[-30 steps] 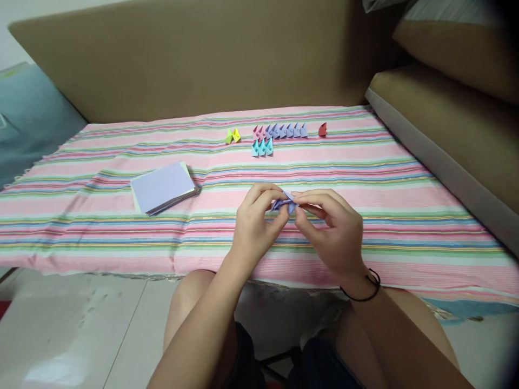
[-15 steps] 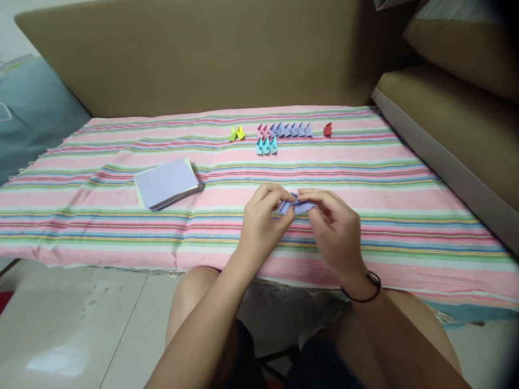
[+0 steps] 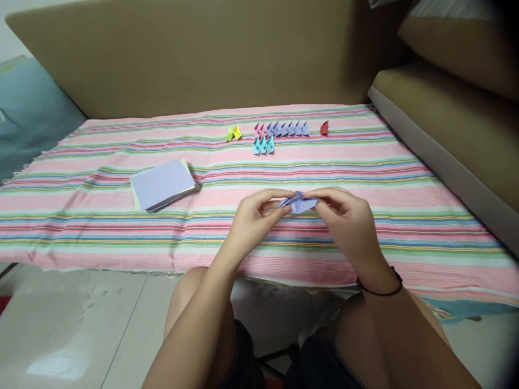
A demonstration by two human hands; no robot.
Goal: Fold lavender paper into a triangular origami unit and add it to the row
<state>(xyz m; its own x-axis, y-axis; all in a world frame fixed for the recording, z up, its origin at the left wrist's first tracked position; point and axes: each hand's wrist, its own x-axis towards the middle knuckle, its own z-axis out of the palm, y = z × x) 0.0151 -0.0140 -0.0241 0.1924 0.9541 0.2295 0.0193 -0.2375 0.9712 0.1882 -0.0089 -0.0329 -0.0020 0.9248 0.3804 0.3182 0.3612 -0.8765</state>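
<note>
Between my two hands is a partly folded piece of purple origami paper (image 3: 300, 204), raised above the striped cloth. My left hand (image 3: 256, 216) pinches its left end with thumb and fingers. On the other side, my right hand (image 3: 345, 219) grips the right end the same way, a black band round that wrist. The fingertips cover parts of the paper's edges. Farther back stand a row of small pink and purple folded paper pieces (image 3: 284, 129), with several turquoise ones (image 3: 263, 145) in front of them.
A stack of coloured paper sheets (image 3: 162, 185), purple on top, lies to the left. Yellow-green folded pieces (image 3: 233, 133) and a red one (image 3: 324, 128) flank the row. Striped cloth (image 3: 101, 210) covers the seat; a brown backrest (image 3: 194, 59) rises behind, with cushions (image 3: 446, 108) at right.
Both hands have shifted their grip outward to the ends of the purple paper, which now shows more of its folded middle. The view has moved slightly.
</note>
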